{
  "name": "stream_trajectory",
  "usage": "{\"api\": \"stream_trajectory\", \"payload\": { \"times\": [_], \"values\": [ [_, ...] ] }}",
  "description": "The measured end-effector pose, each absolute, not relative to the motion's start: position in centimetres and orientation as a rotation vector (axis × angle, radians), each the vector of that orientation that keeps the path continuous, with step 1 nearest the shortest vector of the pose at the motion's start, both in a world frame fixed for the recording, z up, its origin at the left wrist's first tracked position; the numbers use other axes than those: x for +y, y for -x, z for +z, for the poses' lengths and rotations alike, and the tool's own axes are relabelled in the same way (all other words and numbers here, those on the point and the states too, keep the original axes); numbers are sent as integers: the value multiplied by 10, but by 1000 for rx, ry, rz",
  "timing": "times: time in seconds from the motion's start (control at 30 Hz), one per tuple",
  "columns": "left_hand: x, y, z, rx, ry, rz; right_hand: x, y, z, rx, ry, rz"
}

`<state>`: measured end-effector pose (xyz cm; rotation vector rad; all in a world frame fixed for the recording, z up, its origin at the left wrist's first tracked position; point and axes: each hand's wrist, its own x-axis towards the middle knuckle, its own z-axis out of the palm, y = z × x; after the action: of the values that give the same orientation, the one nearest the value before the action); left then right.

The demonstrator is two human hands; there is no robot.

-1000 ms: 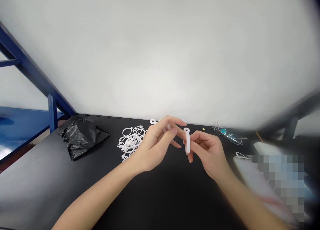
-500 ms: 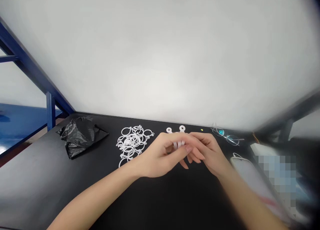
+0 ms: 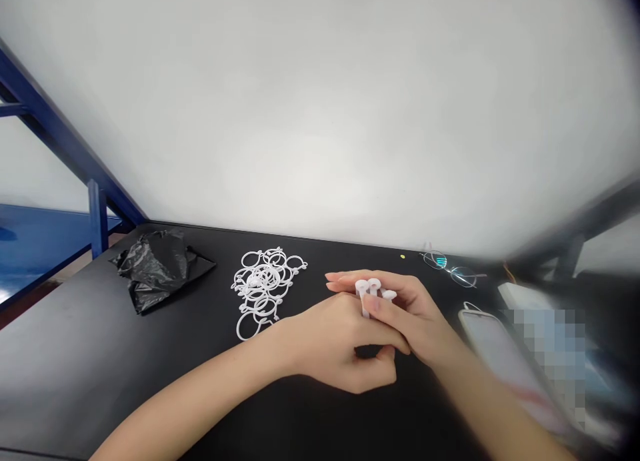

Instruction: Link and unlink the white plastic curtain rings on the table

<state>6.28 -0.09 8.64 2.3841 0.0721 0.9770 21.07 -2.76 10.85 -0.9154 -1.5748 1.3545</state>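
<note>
Both hands meet over the black table (image 3: 310,407). Between them, several white plastic rings with small eyelets (image 3: 373,287) are bunched upright, eyelets on top; their lower parts are hidden. My right hand (image 3: 417,314) pinches them, its thumb pressed on the near side and its fingers behind. Knuckles up, my left hand (image 3: 340,344) lies against the near side of the bunch with curled fingers, mostly out of sight around the lower parts. To the left lies a loose heap of similar white rings (image 3: 263,284), each with a small eyelet.
A crumpled black plastic bag (image 3: 160,267) lies at the far left. Toward the right back are eyeglasses (image 3: 463,276) and a small yellow dot (image 3: 403,256). A phone (image 3: 490,341) lies beside my right forearm, near a blurred pale box (image 3: 530,297). A white wall (image 3: 320,114) rises behind.
My left hand has turned knuckles up and come slightly nearer. The eyelets have shifted right and closer together, with the right thumb now over the bunch. The heap looks the same.
</note>
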Motion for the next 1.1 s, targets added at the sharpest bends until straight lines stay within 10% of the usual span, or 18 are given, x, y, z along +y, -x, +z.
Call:
{"api": "stream_trajectory", "payload": {
  "times": [0.63,1.1],
  "values": [
    [30,-37,100,-171,-1045,416,-15,-219,92,-1264,564,1924],
    [19,-33,109,705,-2578,882,-23,-211,105,-1322,780,1737]
  ]
}}
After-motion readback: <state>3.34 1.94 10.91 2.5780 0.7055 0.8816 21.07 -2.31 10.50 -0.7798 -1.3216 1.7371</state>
